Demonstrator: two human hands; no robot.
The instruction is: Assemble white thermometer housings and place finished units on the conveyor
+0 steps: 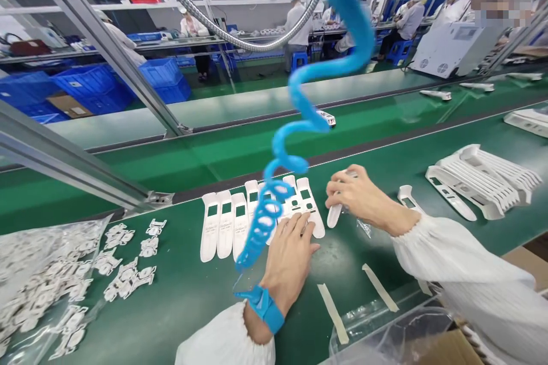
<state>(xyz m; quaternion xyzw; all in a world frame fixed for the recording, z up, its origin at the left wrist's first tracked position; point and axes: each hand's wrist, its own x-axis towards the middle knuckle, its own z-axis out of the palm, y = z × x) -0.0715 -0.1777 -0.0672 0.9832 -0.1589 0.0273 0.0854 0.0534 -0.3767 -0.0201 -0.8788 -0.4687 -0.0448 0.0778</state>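
A row of white plastic covers [210,228] with square cut-outs lies on the green table. My left hand [291,248], wearing a blue wrist strap [268,309], rests with fingers spread over the right-hand covers of that row. Just right of the row, my right hand [353,194] has its fingers curled round another white cover [334,215], whose lower end shows below them. A single cover [410,198] lies beside my right wrist. The blue coiled cord [265,205] hangs in front of the row and hides parts of some covers.
Stacked white covers [483,182] lie at the right. Small white parts [43,279] in and around a plastic bag fill the left. Tape strips [333,313] and clear plastic are at the front edge. Behind runs a green conveyor [205,154]; people work farther back.
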